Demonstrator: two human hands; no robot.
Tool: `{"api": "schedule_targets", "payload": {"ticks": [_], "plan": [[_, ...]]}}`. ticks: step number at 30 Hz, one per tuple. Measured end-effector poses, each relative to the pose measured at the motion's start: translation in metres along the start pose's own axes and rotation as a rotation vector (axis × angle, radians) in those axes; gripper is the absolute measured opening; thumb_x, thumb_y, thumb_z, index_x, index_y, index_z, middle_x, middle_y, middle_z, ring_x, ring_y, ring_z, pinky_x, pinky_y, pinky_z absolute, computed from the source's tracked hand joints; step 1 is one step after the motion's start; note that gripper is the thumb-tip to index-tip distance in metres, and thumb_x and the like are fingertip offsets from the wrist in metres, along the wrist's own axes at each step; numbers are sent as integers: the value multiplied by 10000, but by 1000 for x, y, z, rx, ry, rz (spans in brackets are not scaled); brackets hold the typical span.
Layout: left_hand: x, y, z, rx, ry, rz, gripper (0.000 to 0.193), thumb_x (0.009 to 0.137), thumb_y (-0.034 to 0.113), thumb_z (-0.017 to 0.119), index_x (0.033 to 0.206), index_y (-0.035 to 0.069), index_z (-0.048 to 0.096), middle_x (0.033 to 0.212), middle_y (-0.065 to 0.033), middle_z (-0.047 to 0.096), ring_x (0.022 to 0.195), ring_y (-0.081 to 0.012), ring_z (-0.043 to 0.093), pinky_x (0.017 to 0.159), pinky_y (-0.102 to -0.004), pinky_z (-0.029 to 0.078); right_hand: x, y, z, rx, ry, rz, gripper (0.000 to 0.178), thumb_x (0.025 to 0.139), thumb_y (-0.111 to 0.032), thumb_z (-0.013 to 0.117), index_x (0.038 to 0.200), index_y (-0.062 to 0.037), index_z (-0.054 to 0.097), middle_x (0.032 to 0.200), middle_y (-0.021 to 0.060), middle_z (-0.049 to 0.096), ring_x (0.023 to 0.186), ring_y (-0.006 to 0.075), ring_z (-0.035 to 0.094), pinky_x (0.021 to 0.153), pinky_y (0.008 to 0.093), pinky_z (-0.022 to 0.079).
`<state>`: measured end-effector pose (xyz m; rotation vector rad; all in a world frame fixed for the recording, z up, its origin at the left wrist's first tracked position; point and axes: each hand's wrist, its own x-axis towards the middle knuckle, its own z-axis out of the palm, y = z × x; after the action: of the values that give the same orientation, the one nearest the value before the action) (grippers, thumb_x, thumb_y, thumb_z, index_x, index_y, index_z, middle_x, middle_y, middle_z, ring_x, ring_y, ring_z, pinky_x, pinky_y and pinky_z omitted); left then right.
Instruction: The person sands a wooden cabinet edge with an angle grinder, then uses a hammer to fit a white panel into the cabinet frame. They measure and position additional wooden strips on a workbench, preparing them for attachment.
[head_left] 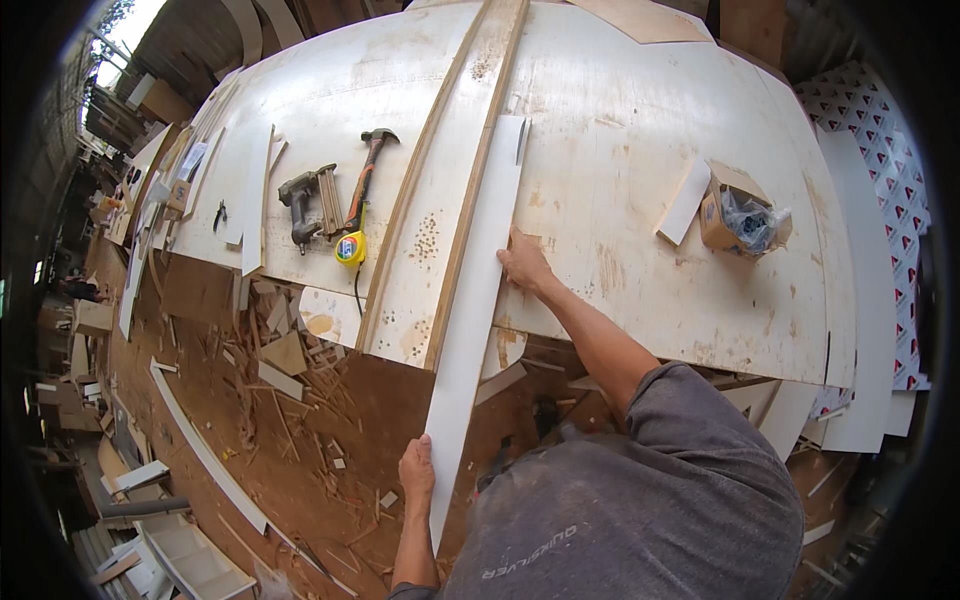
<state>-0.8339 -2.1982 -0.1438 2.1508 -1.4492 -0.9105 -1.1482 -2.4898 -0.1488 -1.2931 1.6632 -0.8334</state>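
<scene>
A long white board [478,290] lies lengthwise along the right rail of a wooden-edged channel [440,210] on the workbench. Its near end juts past the bench edge toward me. My left hand [417,468] grips the board's left edge near that overhanging end, thumb on top. Farther up, my right hand [525,262] is closed on the board's right edge, over the bench; its fingertips are partly hidden. A dark slot or fitting [521,140] shows near the board's far end.
Left of the channel lie a hammer [367,180], a nail gun [310,208], a yellow tape measure [350,248] and pliers [220,215]. At the right, an open cardboard box [735,205] holds a plastic bag beside a white offcut [684,203]. Wood scraps [285,352] litter the floor.
</scene>
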Motion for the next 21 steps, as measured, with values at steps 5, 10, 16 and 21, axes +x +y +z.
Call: {"api": "schedule_targets", "payload": {"ticks": [5, 10, 16, 21], "plan": [[4, 12, -1, 25, 7, -6, 590, 984, 538, 404, 776, -7, 501, 687, -220, 519, 654, -384, 506, 625, -468, 399, -83, -15, 16, 133, -213, 128, 521, 928, -101, 486, 1405, -18, 292, 698, 106, 601, 472, 173, 553, 441, 323, 482], [27, 30, 12, 33, -4, 10, 579, 985, 527, 408, 777, -4, 509, 718, -231, 540, 684, -406, 522, 649, -476, 408, -62, -15, 8, 184, -177, 127, 548, 941, -92, 463, 1440, -22, 248, 671, 93, 577, 475, 160, 554, 429, 307, 485], [58, 58, 23, -13, -23, 28, 525, 988, 479, 440, 813, -9, 523, 767, -230, 568, 733, -390, 548, 685, -457, 428, -27, -21, -7, 212, -119, 99, 328, 920, -84, 484, 1220, 10, 391, 709, 155, 623, 498, 240, 616, 436, 362, 514], [42, 33, 2, -176, -103, 8, 415, 977, 412, 511, 994, 4, 585, 904, -160, 632, 862, -263, 602, 782, -371, 463, -24, -13, -3, 219, -103, 89, 321, 920, -97, 489, 1212, 8, 407, 716, 165, 629, 502, 238, 624, 453, 360, 529]]}}
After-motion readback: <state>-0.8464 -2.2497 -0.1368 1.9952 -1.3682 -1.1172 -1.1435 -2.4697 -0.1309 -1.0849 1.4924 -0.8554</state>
